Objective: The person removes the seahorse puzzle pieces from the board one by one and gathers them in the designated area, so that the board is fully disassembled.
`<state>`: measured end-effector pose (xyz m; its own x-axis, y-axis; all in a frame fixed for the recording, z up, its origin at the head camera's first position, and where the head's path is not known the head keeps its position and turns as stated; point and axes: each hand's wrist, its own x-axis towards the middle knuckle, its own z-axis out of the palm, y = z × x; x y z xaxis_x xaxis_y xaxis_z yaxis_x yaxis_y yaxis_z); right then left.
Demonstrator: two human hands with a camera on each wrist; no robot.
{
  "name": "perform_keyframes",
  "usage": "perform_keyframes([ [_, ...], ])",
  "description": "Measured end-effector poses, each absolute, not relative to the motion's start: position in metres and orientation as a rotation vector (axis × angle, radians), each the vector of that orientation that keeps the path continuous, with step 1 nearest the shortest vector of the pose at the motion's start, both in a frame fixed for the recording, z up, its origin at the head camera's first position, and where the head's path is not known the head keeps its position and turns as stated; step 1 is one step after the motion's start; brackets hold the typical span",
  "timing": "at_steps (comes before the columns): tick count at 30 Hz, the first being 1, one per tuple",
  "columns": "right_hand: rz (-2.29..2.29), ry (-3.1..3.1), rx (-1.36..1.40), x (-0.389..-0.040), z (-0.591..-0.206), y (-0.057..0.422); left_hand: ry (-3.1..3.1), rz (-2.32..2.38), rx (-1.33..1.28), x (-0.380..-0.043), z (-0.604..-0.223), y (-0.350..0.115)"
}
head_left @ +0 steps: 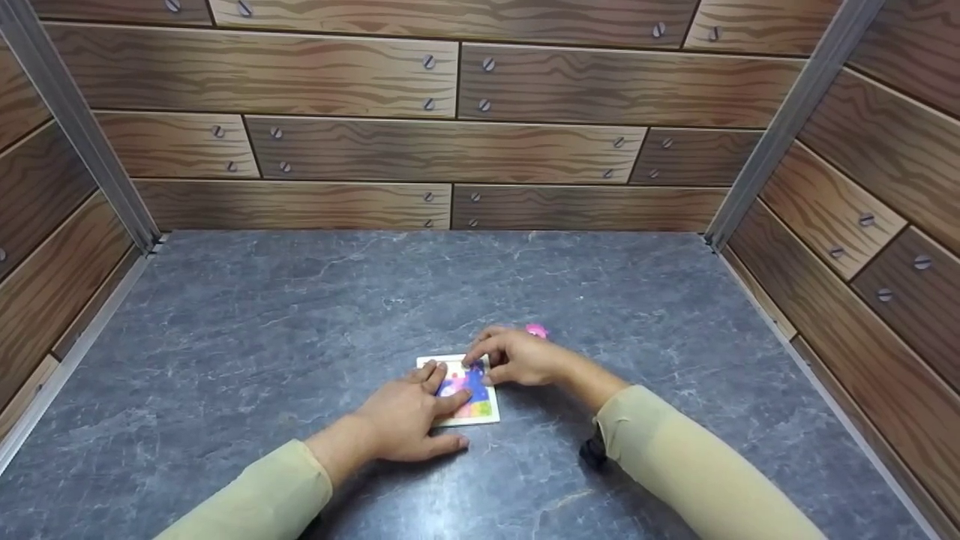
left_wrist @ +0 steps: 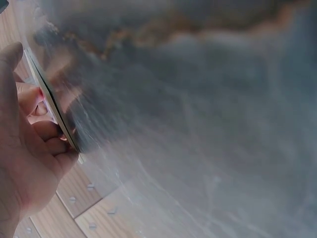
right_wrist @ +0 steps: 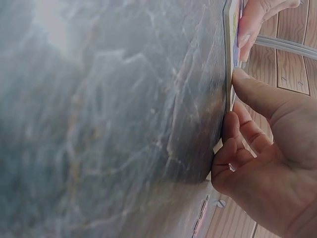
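Note:
A small flat picture board (head_left: 484, 409) with a white border and a patchwork of blue, pink, yellow and green, much like a tray puzzle, lies on the tabletop. My left hand (head_left: 405, 416) rests across its left part with fingers spread, thumb on the table below the near edge. At the far right corner my right hand (head_left: 521, 356) holds the board with bent fingers and thumb. In the right wrist view the thumb (right_wrist: 260, 94) lies at the board's edge, with the other fingers curled by its end. Just past this hand a small pink thing (head_left: 535, 330) is partly hidden.
The grey marbled tabletop (head_left: 285, 315) stretches out around the board. Wood-patterned walls (head_left: 450, 150) stand behind and on both sides, with metal posts (head_left: 795, 97) at the back corners. A dark band (head_left: 592, 450) shows under the right sleeve.

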<state>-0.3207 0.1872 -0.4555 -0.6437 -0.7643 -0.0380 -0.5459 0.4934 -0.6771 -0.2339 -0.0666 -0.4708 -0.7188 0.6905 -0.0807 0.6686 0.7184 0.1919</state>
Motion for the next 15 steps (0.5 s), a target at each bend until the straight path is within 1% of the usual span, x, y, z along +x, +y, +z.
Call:
perform_keyframes([
  [15,-0.905,2.385,-1.111,-0.3223,-0.4542,0.1860,2.795,0.235,1.139,-0.2337,-0.4717,-0.0679],
])
